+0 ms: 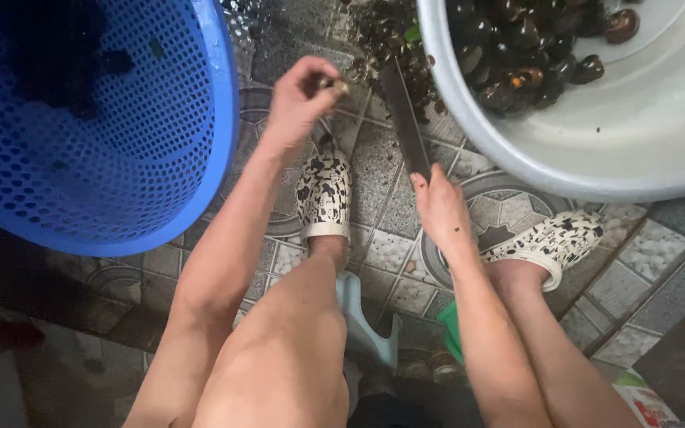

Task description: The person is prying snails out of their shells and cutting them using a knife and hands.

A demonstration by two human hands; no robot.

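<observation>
My left hand (301,99) pinches a small dark snail (334,84) between its fingertips, held just above the wet tiled floor. My right hand (440,208) grips the handle of a long dark knife (404,119), whose blade points away from me toward a heap of dark shell bits (382,36). A big white basin (596,150) at the upper right holds several dark snails (517,47). A blue perforated plastic basket (120,119) stands tilted at the upper left, close to my left hand.
My feet in black-and-white spotted clogs (323,194) rest on patterned floor tiles (390,250) between basket and basin. A pale green low stool (362,317) sits under my legs. A printed packet (644,400) lies at the lower right.
</observation>
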